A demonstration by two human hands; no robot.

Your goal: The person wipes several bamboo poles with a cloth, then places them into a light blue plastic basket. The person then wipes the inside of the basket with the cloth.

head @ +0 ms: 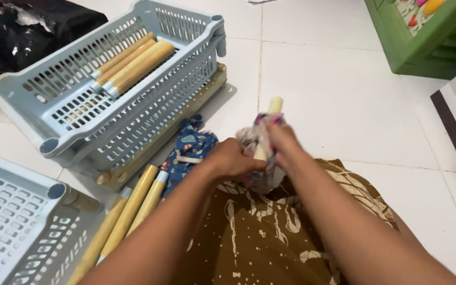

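Note:
Both my hands hold one cream-coloured wooden rod (275, 105) that stands nearly upright above my lap. My left hand (232, 159) grips its lower part. My right hand (282, 141) presses a bunched patterned cloth (253, 138) around the rod's middle. Only the rod's top end shows above the cloth. A folded blue patterned cloth (190, 150) lies on the floor just left of my left hand. Brown patterned fabric (259, 232) covers my lap below the hands.
A grey-blue plastic basket (149, 113) at the upper left holds several wooden rods (133, 63). More rods (133, 211) lie on the white tiled floor beside a second basket (6, 221). A black bag (27, 29) sits far left, a green crate (423, 47) upper right.

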